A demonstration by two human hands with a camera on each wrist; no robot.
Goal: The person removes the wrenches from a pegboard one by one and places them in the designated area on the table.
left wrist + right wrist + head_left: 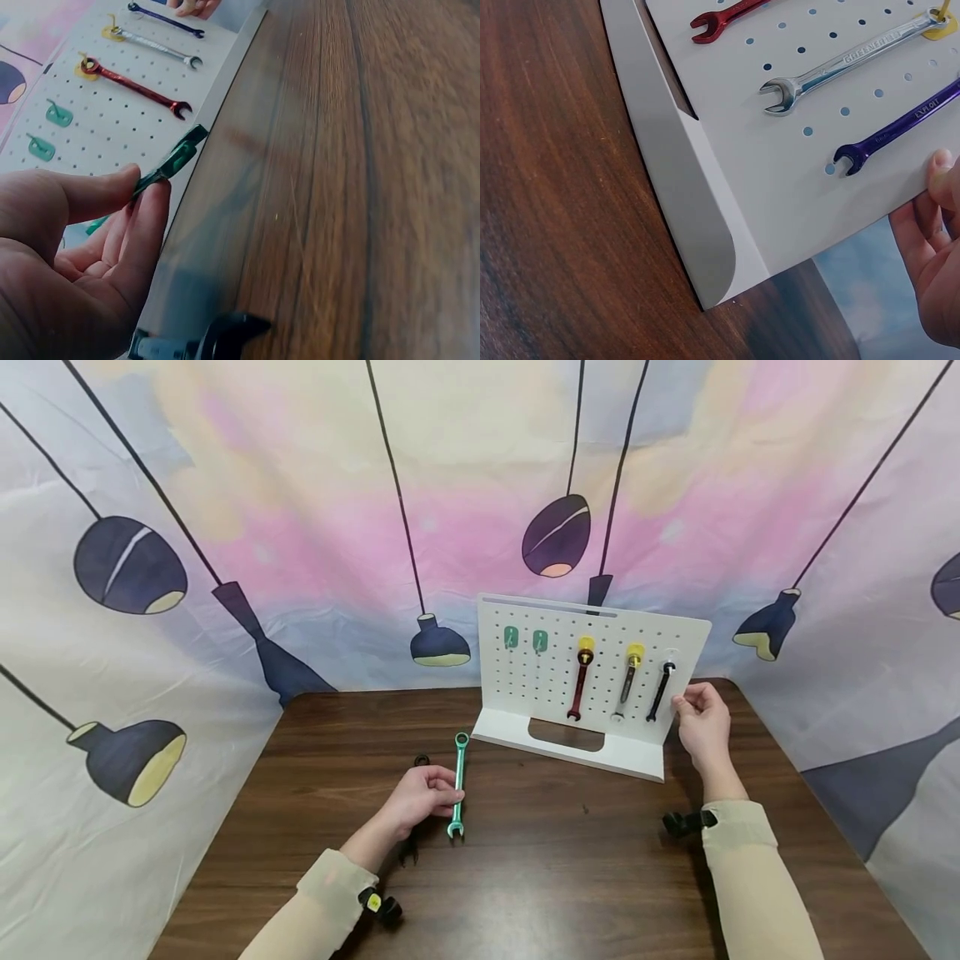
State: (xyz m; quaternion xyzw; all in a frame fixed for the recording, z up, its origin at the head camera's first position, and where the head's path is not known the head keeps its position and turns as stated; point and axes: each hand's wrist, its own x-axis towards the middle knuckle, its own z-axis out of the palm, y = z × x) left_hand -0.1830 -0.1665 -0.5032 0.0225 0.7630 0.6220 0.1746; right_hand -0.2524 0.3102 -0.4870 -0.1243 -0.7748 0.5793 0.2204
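Note:
A green combination wrench [461,764] is pinched between the thumb and fingers of my left hand [420,797], its ring end pointing toward the board. On the table beneath that hand lies a dark wrench [422,760], partly hidden. My right hand [705,727] grips the right edge of a white pegboard stand [555,685], thumb on the front face and fingers behind. From the board's hooks hang a red wrench [579,687], a silver wrench [627,685] and a dark purple wrench [900,124]. Two green hooks [511,637] at the left bear nothing.
The stand rests toward the back of a brown wooden table [570,877], with a cut-out slot at its foot. Behind the table hangs a cloth backdrop [315,552] printed with lamps. Wrist cameras on dark straps [686,823] sit on both sleeves.

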